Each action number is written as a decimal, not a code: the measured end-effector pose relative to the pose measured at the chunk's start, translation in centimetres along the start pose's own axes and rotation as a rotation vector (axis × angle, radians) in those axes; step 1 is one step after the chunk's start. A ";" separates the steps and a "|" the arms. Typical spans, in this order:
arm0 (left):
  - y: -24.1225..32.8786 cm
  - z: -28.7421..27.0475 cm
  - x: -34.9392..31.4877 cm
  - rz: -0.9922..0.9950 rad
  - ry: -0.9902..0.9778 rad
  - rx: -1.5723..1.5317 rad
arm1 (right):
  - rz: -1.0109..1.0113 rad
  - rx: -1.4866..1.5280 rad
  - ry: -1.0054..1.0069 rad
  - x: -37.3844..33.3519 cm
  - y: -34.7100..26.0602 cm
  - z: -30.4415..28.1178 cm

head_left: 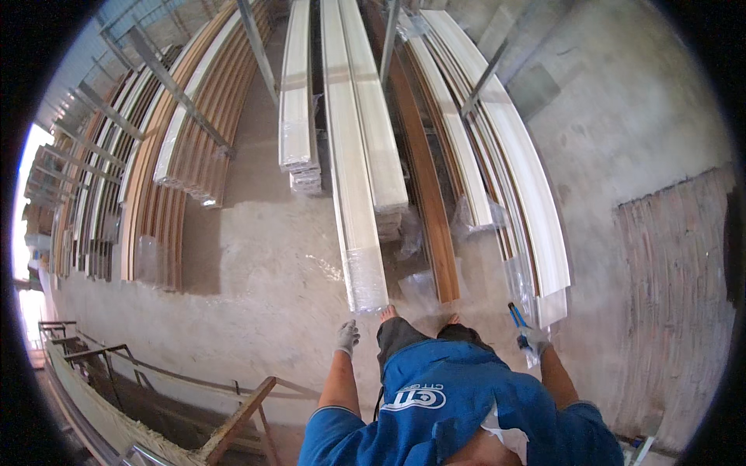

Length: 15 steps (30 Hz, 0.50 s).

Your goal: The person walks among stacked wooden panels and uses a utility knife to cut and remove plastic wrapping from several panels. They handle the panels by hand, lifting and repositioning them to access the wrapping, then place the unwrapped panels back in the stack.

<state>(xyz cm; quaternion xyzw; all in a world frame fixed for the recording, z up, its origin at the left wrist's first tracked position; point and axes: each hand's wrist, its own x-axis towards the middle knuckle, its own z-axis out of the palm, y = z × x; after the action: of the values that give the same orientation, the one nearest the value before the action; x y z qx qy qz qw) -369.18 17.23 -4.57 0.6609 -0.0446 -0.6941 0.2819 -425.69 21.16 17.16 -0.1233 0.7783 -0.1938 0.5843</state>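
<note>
My left hand, in a light grey work glove, hangs in front of me with loosely bent fingers and nothing visible in it. It is nearest to the plastic-wrapped end of a long white moulding board, without touching it. At my right side, my gloved right hand is closed round a slim blue-and-black hand tool. The tool points away from me; its exact kind is too small to make out. A bit of clear plastic shows just below that hand. Beyond the tool lie the ends of white boards.
A brown board lies ahead between white stacks. At the left, metal posts divide stacks of brown and white mouldings. A wooden-and-metal frame stands at the lower left. A ridged brownish sheet covers floor at the right.
</note>
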 end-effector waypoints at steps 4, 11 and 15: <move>-0.5 -0.7 -0.1 -0.007 0.005 -0.005 | -0.122 -0.240 -0.013 -0.1 -2.1 0.6; -0.3 0.6 -1.1 0.002 -0.025 0.088 | -0.283 0.076 -0.155 -1.8 -6.8 2.8; 1.0 4.1 -2.6 0.068 -0.004 0.137 | -0.294 0.467 -0.281 -3.6 -9.2 2.4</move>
<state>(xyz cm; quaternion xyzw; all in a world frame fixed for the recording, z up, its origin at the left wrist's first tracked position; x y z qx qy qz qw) -372.82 16.23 -1.32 0.6752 -0.1151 -0.6808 0.2593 -422.65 14.09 23.73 -0.1226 0.5980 -0.4310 0.6645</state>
